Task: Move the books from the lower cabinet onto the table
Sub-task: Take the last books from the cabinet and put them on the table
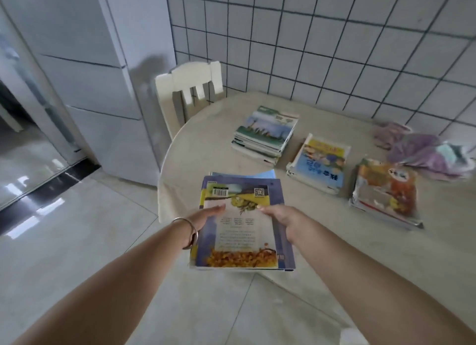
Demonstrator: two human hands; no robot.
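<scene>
A rounded beige counter point(206, 149) is seen past the fingers. Three book stacks are laid on it: skyline-cover stack point(266, 133) furthest, cartoon-cover stack point(319, 163) and orange-cover stack point(386, 190) off right. Crumpled purple cloth point(417, 149) is dumped beyond.

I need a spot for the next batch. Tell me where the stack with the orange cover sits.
In the head view, the orange-covered stack lies on the table at the right, beside the blue-and-yellow stack and just in front of the purple cloth.
</scene>
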